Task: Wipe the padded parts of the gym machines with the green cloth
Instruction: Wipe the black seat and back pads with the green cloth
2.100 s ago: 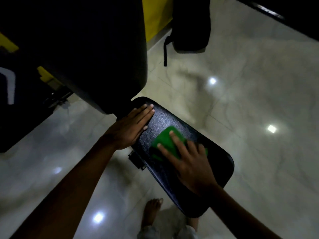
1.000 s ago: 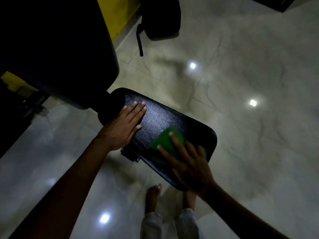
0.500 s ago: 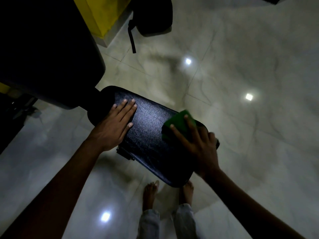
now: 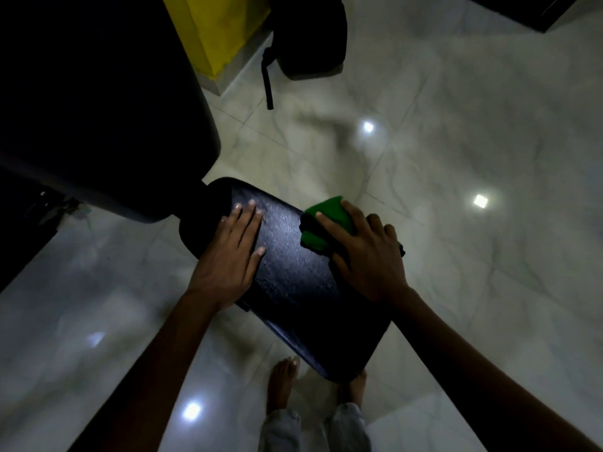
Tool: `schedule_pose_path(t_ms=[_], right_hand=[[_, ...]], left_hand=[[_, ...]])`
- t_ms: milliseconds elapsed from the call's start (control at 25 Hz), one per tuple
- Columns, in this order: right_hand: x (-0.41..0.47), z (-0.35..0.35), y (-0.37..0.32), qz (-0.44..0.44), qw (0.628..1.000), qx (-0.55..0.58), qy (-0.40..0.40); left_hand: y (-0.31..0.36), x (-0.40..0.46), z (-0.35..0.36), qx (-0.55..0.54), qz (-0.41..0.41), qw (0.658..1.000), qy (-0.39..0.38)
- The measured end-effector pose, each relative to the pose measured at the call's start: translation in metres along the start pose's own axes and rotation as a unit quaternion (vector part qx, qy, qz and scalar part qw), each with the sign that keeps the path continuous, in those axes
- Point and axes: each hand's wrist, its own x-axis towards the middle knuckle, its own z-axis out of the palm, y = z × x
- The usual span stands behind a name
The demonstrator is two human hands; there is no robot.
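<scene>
The L hand [image 4: 228,259] lies flat on the black seat pad [image 4: 293,282], fingers straight and close together, palm down near the pad's left edge; it holds nothing. The R hand [image 4: 365,256] presses the green cloth [image 4: 326,223] onto the far right edge of the same pad, w/ fingers spread over the cloth and partly bent over the pad's rim. The cloth is bunched, part of it sticks out past the fingertips, and its lower part is in shadow. Whether the thumb goes under the cloth I cannot tell.

The pad is tilted in the view, its narrow end pointing to a big dark padded part [image 4: 98,109] at top left, which is too dark to see in detail. Under the pad are two bare feet [image 4: 282,383] on the pale glossy tile floor [image 4: 473,305]. At the top stand a yellow block [image 4: 215,31] and, just beside it, a black backpack [image 4: 310,34] w/ a strap hanging on the floor.
</scene>
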Motion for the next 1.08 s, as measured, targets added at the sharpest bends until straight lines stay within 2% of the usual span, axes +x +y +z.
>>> schedule_pose_path(t_ms=[120,280,440,720,800,920,1000,1080], right_hand=[[0.035,-0.007,0.002,0.001,0.990,0.131,-0.059],[0.130,0.001,-0.031,-0.040,0.940,0.302,-0.154],[0.202,0.019,-0.062,-0.014,0.868,0.416,-0.270],[0.158,0.046,0.025,-0.045,0.774,0.504,-0.381],[0.168,0.051,0.014,-0.042,0.787,0.495,-0.365],[0.208,0.045,-0.037,-0.067,0.817,0.478,-0.316],[0.218,0.041,-0.055,-0.047,0.807,0.502,-0.308],[0.197,0.044,-0.038,-0.030,0.800,0.520,-0.297]], left_hand=[[0.004,0.000,0.002,-0.032,-0.125,0.991,0.019],[0.012,0.006,0.003,-0.043,-0.171,0.983,0.043],[0.020,0.015,0.010,-0.052,-0.223,0.972,0.058],[0.029,0.023,0.009,-0.025,-0.266,0.961,0.068],[0.028,0.023,0.007,-0.023,-0.266,0.962,0.063],[0.031,0.024,0.007,-0.016,-0.270,0.961,0.047],[0.029,0.022,0.006,-0.014,-0.256,0.966,0.035],[0.029,0.021,0.005,0.005,-0.209,0.978,0.014]])
